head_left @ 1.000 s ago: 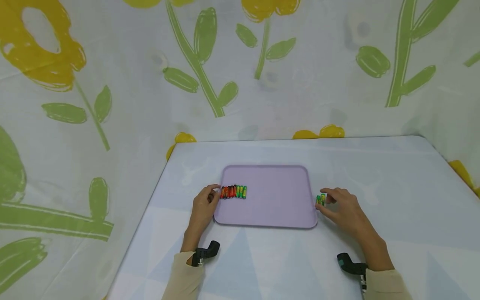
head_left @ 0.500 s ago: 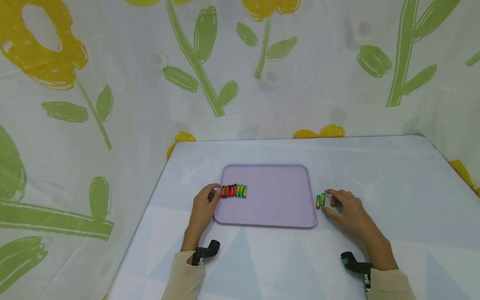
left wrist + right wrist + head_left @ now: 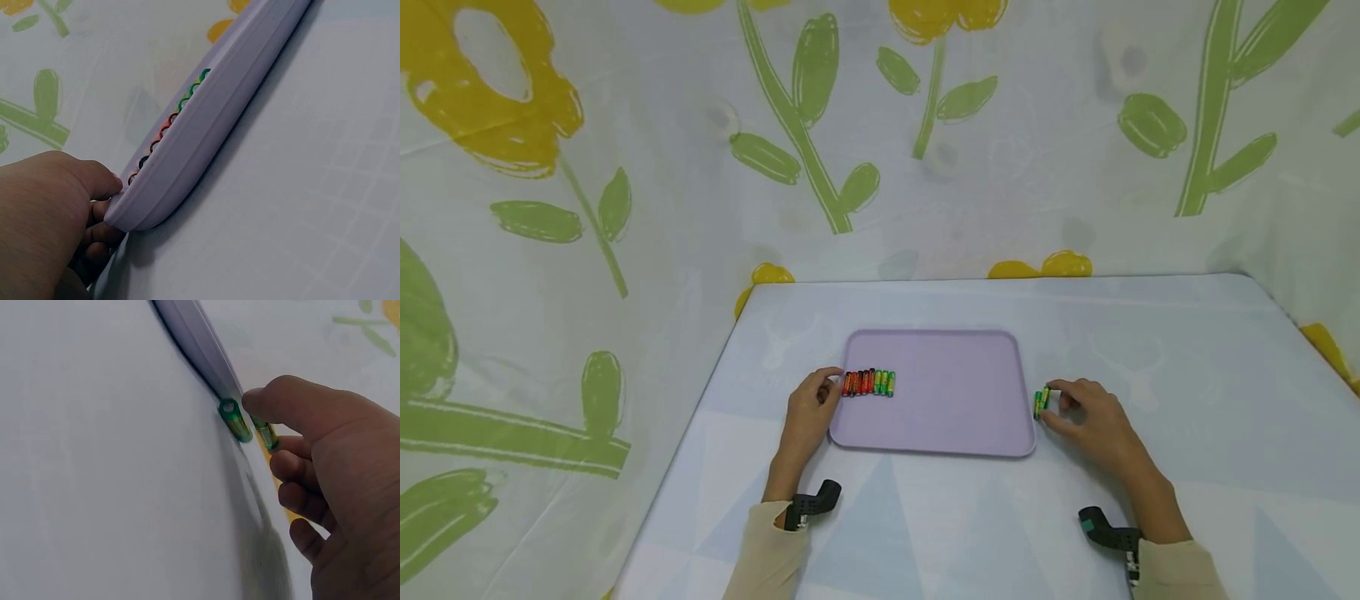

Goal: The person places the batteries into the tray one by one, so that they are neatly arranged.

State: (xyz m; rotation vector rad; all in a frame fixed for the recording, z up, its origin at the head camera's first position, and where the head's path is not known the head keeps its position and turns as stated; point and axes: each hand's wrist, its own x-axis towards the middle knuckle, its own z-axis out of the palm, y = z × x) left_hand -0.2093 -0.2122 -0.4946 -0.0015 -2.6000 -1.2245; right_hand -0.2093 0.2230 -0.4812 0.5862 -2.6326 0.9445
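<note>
A lilac tray (image 3: pixel 955 396) lies on the table with a row of batteries along its left side, red ones (image 3: pixel 858 384) first and then green ones (image 3: pixel 883 383). My left hand (image 3: pixel 806 410) grips the tray's left rim, its thumb on top in the left wrist view and the other fingers below. Beyond the tray's right edge, my right hand (image 3: pixel 1092 419) pinches a green battery (image 3: pixel 265 432) between thumb and index finger. Another green battery (image 3: pixel 235 421) stands out just left of it, beside the tray's rim.
A pale patterned cloth covers the table (image 3: pixel 917 525). Behind it hangs a curtain (image 3: pixel 677 167) printed with yellow flowers and green leaves. Black wrist cameras (image 3: pixel 812 502) sit at both cuffs.
The right hand drew back right from the two green batteries, then came back left and took hold of the right-hand one, which now tilts. The left hand stays on the tray.
</note>
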